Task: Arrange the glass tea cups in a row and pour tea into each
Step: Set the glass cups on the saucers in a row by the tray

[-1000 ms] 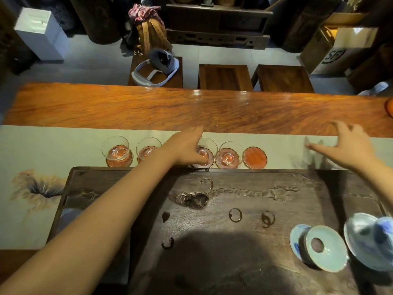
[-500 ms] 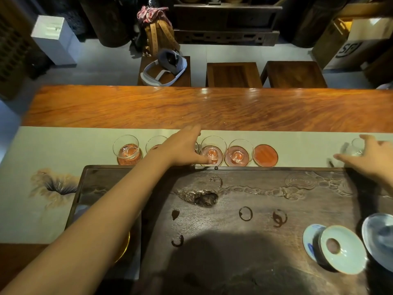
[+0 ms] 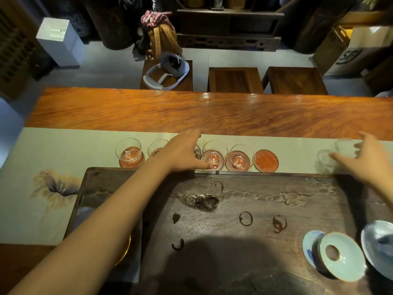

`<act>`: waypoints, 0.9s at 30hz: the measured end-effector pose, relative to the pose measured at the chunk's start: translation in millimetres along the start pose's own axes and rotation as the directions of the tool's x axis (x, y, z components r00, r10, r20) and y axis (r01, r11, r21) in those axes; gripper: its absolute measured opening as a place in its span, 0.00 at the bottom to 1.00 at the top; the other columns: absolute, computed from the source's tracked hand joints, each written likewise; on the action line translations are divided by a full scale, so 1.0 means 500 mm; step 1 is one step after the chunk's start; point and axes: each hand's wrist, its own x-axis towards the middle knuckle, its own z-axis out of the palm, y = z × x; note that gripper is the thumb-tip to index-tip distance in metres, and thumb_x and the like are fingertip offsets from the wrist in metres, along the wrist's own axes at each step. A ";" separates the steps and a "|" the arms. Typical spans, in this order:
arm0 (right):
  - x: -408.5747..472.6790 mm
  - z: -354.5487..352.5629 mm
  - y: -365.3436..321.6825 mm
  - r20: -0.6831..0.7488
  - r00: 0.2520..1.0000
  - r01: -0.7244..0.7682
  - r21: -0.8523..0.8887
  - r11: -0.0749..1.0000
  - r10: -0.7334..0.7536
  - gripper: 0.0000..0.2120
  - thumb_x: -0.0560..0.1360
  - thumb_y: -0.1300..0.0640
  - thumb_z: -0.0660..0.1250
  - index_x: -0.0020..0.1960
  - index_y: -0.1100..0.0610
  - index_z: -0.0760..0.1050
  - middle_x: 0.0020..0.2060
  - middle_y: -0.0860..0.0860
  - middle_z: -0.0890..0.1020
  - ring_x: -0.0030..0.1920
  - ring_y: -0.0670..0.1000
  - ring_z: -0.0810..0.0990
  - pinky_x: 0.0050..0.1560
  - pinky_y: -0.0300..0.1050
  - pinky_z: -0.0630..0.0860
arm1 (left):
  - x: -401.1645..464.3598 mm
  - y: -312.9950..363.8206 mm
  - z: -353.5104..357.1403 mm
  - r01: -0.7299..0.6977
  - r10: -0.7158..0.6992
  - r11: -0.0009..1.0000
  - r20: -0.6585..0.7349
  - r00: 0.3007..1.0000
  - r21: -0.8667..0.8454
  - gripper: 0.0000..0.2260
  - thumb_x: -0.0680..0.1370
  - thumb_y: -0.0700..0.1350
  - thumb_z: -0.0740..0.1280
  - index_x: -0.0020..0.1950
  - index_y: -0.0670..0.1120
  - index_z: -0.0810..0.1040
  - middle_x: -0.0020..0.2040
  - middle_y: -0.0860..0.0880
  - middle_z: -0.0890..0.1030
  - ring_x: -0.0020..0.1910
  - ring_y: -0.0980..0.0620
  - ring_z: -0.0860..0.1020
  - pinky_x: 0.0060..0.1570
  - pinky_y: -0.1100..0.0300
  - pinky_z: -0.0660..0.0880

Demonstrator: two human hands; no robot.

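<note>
Arranging is in hand: our left hand (image 3: 182,152), fingers straight, steadies a filled glass tea cup (image 3: 213,155) in the row, while our right hand (image 3: 365,160) spreads around a blurred cup (image 3: 345,148) (seemingly empty), bound next for the bare coaster (image 3: 266,160).

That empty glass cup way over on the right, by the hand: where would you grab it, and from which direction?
Best by its side wall, just below the rim, coming from the right and slightly above. The empty glass cup stands upright on the pale runner, handleless, so thumb and fingers can wrap its wall. The right hand is spread beside it. A blurred second glass crowds its left side.
</note>
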 end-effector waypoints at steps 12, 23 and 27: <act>-0.111 0.060 -0.208 0.160 0.936 0.296 0.124 0.947 -0.314 0.48 0.65 0.49 0.81 0.77 0.58 0.59 0.65 0.61 0.76 0.60 0.59 0.78 0.57 0.54 0.75 | -0.036 0.013 -0.010 0.015 -0.015 1.000 0.001 1.000 0.000 0.54 0.61 0.71 0.73 0.79 0.51 0.55 0.78 0.47 0.61 0.75 0.48 0.62 0.71 0.50 0.61; -0.144 0.108 -0.241 0.238 0.906 0.334 0.105 0.937 -0.350 0.45 0.68 0.53 0.79 0.77 0.61 0.59 0.64 0.64 0.75 0.63 0.62 0.75 0.61 0.55 0.73 | -0.075 0.008 -0.010 0.069 -0.068 0.997 0.030 0.997 -0.029 0.52 0.64 0.68 0.74 0.80 0.52 0.53 0.78 0.47 0.62 0.75 0.47 0.62 0.69 0.52 0.63; -0.142 0.112 -0.248 0.246 0.908 0.328 0.089 0.941 -0.339 0.45 0.68 0.52 0.79 0.77 0.61 0.59 0.65 0.64 0.74 0.66 0.62 0.74 0.63 0.55 0.73 | -0.080 0.007 -0.017 0.056 -0.056 0.994 0.003 0.998 -0.094 0.52 0.64 0.66 0.75 0.80 0.51 0.53 0.78 0.47 0.61 0.75 0.48 0.62 0.71 0.51 0.62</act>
